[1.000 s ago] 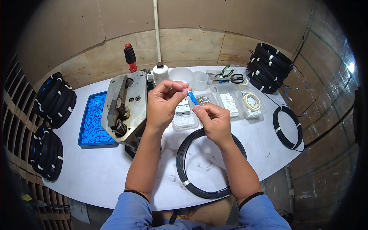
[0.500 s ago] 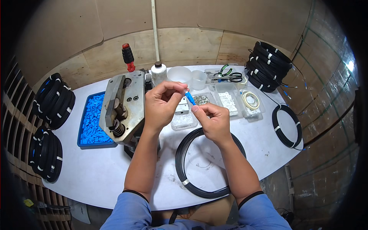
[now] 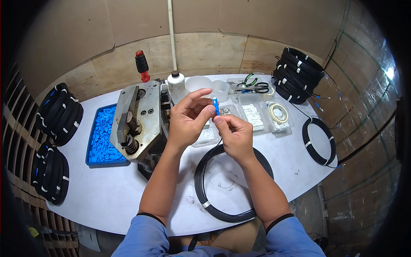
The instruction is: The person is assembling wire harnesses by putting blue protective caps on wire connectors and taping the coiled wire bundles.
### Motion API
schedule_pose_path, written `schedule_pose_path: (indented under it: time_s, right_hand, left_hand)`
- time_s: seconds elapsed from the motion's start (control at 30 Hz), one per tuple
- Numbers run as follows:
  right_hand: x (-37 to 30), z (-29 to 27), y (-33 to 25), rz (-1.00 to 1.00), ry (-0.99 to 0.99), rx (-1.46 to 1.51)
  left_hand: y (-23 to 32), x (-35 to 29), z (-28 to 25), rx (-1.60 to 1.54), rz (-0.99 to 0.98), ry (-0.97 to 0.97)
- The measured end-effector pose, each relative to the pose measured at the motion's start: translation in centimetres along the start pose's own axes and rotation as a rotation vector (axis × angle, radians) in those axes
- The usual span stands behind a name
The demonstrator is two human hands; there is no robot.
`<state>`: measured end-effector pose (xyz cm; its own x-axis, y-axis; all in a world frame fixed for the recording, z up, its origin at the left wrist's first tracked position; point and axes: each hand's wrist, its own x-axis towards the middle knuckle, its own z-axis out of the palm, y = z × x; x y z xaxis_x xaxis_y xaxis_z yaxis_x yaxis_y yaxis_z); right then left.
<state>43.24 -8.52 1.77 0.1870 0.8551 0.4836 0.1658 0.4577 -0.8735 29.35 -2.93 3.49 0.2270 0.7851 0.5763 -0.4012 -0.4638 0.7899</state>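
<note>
A small blue cable connector [image 3: 216,106] with a whitish tip stands nearly upright between my two hands, above the middle of the table. My right hand [image 3: 238,136] pinches its lower end between thumb and bent index finger. From the left, my left hand [image 3: 187,116] has its thumb and a finger closed at the connector's side, while the index finger reaches out above. A thin black cable runs down from beneath the connector toward a black cable coil [image 3: 199,180], which lies on the table below my right forearm and has white ties.
On the left stand a metal press [image 3: 147,96] and a tray [image 3: 108,164] of blue pieces. Behind my hands are a white bottle [image 3: 176,85], clear boxes of small parts [image 3: 252,116], tape [image 3: 279,112] and scissors [image 3: 259,88]. Stacked black coils [image 3: 299,75] sit at the back right.
The blue connector has turned from a slant to nearly upright. My left fingers have shifted from its tip down to its side, with the index finger now raised.
</note>
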Motion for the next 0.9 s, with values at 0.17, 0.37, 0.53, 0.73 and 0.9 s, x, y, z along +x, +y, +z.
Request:
schedule_pose_path:
  time_s: [0.17,0.37,0.53,0.73,0.9]
  right_hand:
    - [-0.1,0.1,0.0,-0.043,-0.004,-0.002]
    - [-0.2,0.2,0.3,-0.101,0.018,-0.010]
    - [-0.2,0.4,0.3,-0.121,0.037,-0.016]
    - [-0.1,0.1,0.0,-0.084,0.038,-0.011]
    - [-0.1,0.1,0.3,-0.016,-0.018,0.006]
  left_hand:
    - [0.1,0.0,-0.4,0.065,0.040,-0.044]
    - [0.0,0.0,-0.4,0.087,0.043,-0.058]
    - [-0.1,0.0,-0.4,0.092,0.024,-0.059]
    - [0.0,0.0,0.4,0.000,0.026,-0.031]
    - [0.2,0.0,0.5,-0.102,-0.010,0.036]
